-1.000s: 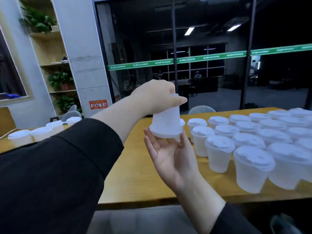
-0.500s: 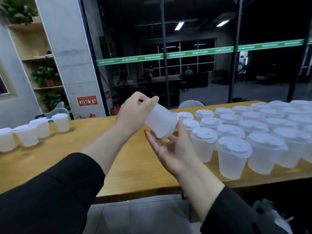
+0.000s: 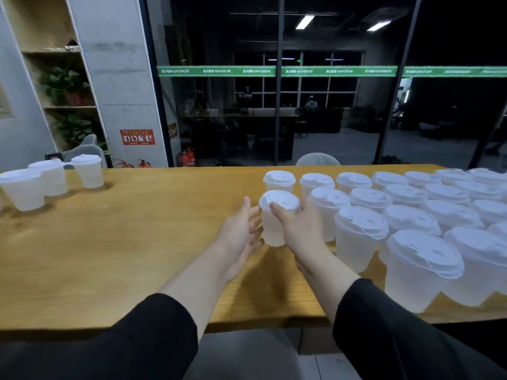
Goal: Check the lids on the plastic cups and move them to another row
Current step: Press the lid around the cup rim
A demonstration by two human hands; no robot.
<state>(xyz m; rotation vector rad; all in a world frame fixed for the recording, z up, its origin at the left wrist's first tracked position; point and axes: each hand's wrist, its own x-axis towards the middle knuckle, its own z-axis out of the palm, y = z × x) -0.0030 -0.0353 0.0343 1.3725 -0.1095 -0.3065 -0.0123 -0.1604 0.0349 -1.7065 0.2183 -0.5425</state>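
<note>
A translucent plastic cup (image 3: 271,229) with a white lid (image 3: 279,200) is upright at the left end of the cup rows on the wooden table (image 3: 137,242). My right hand (image 3: 301,231) grips it from the right, thumb on the lid's rim and fingers curled round its far side. My left hand (image 3: 238,231) is held flat beside the cup's left wall with straight fingers, the lower ones at or against the wall. Whether the cup's base touches the table I cannot tell.
Several rows of lidded cups (image 3: 411,215) fill the right part of the table, close to my right hand. A smaller group of lidded cups (image 3: 52,176) stands at the far left. A grey chair back (image 3: 317,159) shows behind the far edge.
My left hand held a cup raised and tipped over my open right palm. Now a cup is upright and low; my right hand grips it and my left hand has let go.
</note>
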